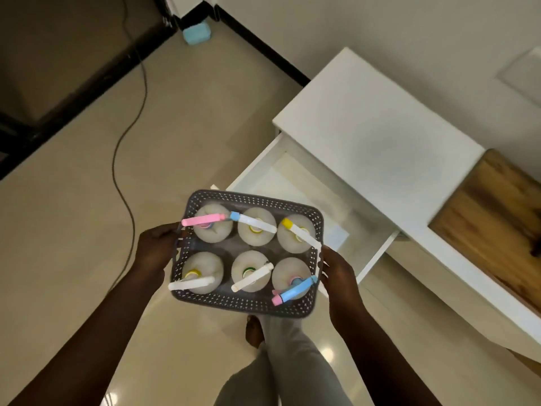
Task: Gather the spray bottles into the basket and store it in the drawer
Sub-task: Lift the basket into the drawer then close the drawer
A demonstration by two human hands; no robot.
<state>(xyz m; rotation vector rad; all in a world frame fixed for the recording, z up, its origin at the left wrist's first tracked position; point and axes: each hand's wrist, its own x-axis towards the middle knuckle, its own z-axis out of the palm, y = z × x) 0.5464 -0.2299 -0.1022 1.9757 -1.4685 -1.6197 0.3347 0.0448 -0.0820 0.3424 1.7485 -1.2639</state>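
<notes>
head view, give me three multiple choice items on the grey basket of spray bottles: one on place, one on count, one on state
1. Where is the grey perforated plastic basket?
A. inside the drawer
B. held above the floor, near the drawer
C. on the cabinet top

2. How many white spray bottles stand in it?
A. four
B. six
C. eight

3. The white drawer is
A. open
B. shut
C. removed

Key: 1 B, the left hand and right hand grip its ends; 2 B, two rows of three; 3 A, its inside shows.
</notes>
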